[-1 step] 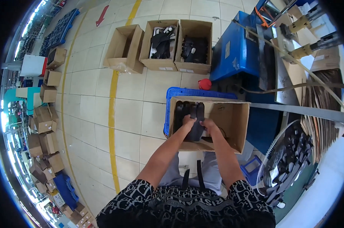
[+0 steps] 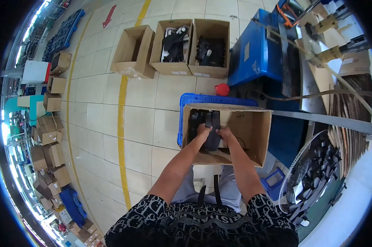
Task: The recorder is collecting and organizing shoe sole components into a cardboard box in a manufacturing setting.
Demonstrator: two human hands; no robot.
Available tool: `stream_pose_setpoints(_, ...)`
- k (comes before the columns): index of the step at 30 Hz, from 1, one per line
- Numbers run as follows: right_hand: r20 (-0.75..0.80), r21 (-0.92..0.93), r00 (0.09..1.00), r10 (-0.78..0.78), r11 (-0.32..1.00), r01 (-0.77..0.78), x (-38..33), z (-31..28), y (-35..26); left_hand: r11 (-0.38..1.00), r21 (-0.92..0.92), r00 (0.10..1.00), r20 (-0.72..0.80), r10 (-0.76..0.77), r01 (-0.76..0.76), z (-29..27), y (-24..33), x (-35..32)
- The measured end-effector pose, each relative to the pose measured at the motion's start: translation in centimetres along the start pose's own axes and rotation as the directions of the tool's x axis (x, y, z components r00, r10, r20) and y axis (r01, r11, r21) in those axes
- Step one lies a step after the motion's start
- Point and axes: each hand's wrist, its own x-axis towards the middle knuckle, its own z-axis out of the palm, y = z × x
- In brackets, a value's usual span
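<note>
Tiled floor (image 2: 99, 127), yellow-lined at left, with an open carton (image 2: 260, 140) at centre.
Left hand (image 2: 203, 131), then right hand (image 2: 225, 133), part-curled, thumbs showing, pinch a long dark piece (image 2: 212, 143) from opposite sides in the carton's left half; an even grip should keep it square to its dark neighbours (image 2: 195, 119). Writing, left to right: tiny labels (image 2: 179, 73) on upper-centre cartons (image 2: 171, 69), pale shirt (image 2: 200, 222) lettering, and unreadable marks (image 2: 240, 116) inside the carton.
</note>
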Motion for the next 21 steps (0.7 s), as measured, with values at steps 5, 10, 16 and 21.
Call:
stream_pose_setpoints(5,-0.024,0.119,0.977,-0.213,0.970,0.214,8.7,2.3,4.5,0.978,0.148,0.986,-0.060,0.158,-0.148,0.8,-2.1,4.0)
stream_pose_setpoints(10,-0.164,0.035,0.982,-0.091,0.995,0.097,11.9,3.5,8.3,0.870,0.410,0.953,-0.006,0.304,-0.275,1.5,-2.1,4.3)
stream_pose_setpoints(16,-0.067,0.273,0.984,-0.168,0.945,0.180,13.4,1.7,12.1,0.844,0.403,0.932,0.226,0.284,-0.355,1.6,-1.5,4.4)
stream_pose_setpoints(21,-0.096,-0.174,0.953,-0.286,0.948,0.267,10.3,4.4,10.2,0.837,0.506,0.976,0.160,0.149,-0.211,-2.0,-4.4,3.7)
